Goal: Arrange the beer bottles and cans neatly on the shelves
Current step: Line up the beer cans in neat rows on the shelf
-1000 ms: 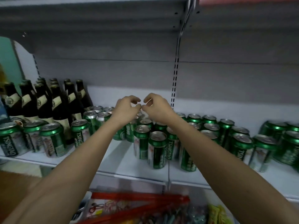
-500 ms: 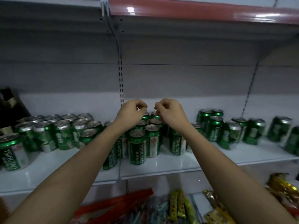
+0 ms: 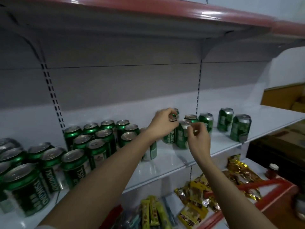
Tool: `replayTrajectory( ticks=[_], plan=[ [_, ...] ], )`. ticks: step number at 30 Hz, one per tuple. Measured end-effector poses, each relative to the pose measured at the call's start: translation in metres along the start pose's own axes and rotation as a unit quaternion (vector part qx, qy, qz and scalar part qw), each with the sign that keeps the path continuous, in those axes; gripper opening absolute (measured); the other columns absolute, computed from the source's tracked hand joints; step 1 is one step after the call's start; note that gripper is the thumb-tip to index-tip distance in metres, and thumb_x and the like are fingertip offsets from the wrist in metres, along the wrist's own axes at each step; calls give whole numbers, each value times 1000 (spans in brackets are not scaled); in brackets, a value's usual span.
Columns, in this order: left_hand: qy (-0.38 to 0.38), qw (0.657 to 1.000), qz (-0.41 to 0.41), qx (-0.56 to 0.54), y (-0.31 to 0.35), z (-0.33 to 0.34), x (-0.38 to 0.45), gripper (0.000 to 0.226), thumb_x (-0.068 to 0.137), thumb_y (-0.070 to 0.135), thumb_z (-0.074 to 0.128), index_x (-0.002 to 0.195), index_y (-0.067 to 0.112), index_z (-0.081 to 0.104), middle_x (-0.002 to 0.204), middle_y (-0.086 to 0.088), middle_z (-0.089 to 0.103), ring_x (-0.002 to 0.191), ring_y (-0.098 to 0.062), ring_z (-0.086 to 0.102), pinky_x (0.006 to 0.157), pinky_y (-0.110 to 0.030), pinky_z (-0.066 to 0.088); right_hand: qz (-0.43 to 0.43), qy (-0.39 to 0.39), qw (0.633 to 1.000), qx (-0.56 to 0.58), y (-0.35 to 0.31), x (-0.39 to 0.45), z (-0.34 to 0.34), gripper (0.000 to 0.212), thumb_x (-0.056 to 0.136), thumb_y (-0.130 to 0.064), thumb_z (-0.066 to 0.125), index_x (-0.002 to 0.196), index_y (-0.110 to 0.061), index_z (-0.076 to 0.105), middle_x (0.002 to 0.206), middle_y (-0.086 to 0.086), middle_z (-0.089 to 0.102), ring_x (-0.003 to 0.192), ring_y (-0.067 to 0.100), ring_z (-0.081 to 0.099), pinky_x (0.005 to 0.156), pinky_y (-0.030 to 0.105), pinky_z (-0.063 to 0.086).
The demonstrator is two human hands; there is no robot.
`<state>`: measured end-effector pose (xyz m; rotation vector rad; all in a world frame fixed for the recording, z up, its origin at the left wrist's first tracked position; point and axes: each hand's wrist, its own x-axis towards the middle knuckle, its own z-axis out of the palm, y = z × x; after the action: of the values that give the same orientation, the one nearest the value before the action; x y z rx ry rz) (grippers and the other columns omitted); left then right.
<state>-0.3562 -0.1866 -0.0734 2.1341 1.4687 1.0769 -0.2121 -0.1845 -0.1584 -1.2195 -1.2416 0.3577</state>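
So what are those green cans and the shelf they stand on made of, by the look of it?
The green cans look like thin metal, probably aluminium: bare silvery tops with pull tabs and glossy printed sides. The shelf seems to be sheet metal with a glossy white painted finish, since it mirrors the cans faintly; it could be another coated material.

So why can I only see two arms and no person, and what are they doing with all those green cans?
The camera sits on the person's head and looks forward and down, so you see what they see: only their arms. In front is a white shop shelf full of green Tsingtao beer cans. The left hand pinches the top of one can in the middle. The right hand has curled fingers right by the top of the next can; the picture is too blurry to say if it grips it. Two more cans stand apart on the right. Below lie yellow snack packets.
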Motion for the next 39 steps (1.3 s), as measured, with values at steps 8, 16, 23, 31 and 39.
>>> replayTrajectory(
  ticks=[8, 16, 23, 31, 39],
  plan=[
    [-93, 988, -18, 125, 2, 49, 37, 68, 88, 37, 68, 145, 13, 43, 148, -11, 39, 133, -27, 43, 104, -37, 38, 64, -88, 994, -29, 59, -1, 4, 73, 82, -46, 77, 140, -25, 39, 123, -11, 48, 108, 9, 49, 90, 32, 44],
    [-51, 991, 10, 120, -11, 63, 42, 43, 89, 33, 71, 125, 13, 57, 127, -6, 46, 106, -18, 51, 93, -31, 44, 57, -85, 987, -124, 69, 0, 14, 62, 85, -46, 72, 135, -33, 38, 92, -5, 64, 89, 26, 65, 72, 39, 52],
    [-9, 998, 21, 56, -14, 57, 36, 40, 88, 29, 72, 123, 15, 59, 124, -2, 63, 103, -13, 58, 77, -20, 42, 61, -80, 995, -29, 61, -1, 3, 54, 83, -28, 77, 130, -35, 52, 106, -9, 63, 104, 17, 62, 83, 34, 50],
    [4, 997, 46, -66, 4, 17, 26, 46, 86, 36, 73, 129, 25, 57, 122, 6, 57, 118, -14, 53, 87, -21, 47, 19, -54, 995, 76, 13, -13, -8, 48, 85, -26, 77, 122, -44, 51, 104, -28, 56, 98, -16, 54, 84, 19, 47],
    [26, 991, 2, -128, 9, -41, 9, 75, 79, 46, 78, 142, 24, 44, 130, 3, 52, 110, -12, 54, 83, -21, 49, -8, -97, 982, 164, -52, -20, 0, 43, 90, -21, 72, 125, -36, 54, 120, -1, 65, 110, 15, 63, 97, 40, 54]
  ],
)
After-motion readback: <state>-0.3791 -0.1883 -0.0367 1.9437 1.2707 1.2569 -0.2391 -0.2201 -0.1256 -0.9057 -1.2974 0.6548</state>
